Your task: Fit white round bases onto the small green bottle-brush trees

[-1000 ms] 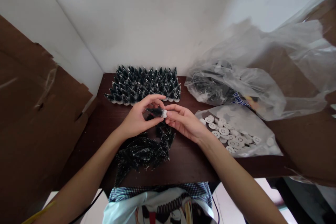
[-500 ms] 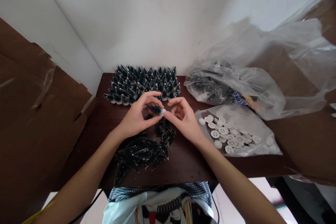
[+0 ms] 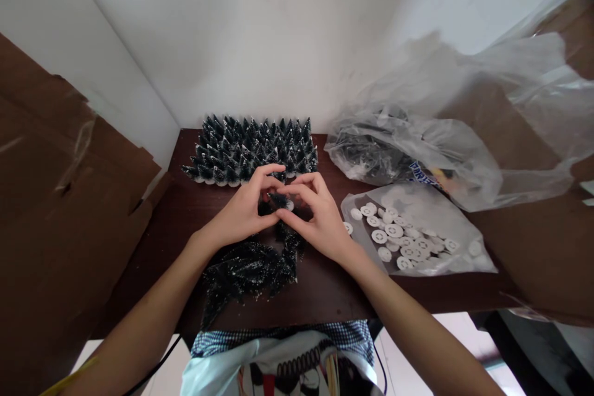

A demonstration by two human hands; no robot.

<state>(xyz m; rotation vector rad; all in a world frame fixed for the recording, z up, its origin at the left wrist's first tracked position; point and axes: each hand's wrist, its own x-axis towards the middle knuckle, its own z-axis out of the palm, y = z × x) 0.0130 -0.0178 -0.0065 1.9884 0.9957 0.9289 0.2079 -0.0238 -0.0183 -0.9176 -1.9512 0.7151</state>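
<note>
above the table's (image 3: 325, 284) middle, holding a tree (image 3: 277, 200) sideways in the left hand (image 3: 241, 215), fingers curled narrow round it. pinching its base (image 3: 290, 204), at the tree's right end, with the right hand (image 3: 320, 223), thumb and forefinger closed. fingertips of both hands touching. just nearer, a loose pile (image 3: 250, 269); farther, standing rows (image 3: 253, 148); right, a bag of discs (image 3: 417, 238).

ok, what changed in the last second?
The right hand moved left and closed its fingers around the white base end of the small tree. The left hand kept its pinch on it. The standing trees, loose pile and disc bag stayed put.
</note>
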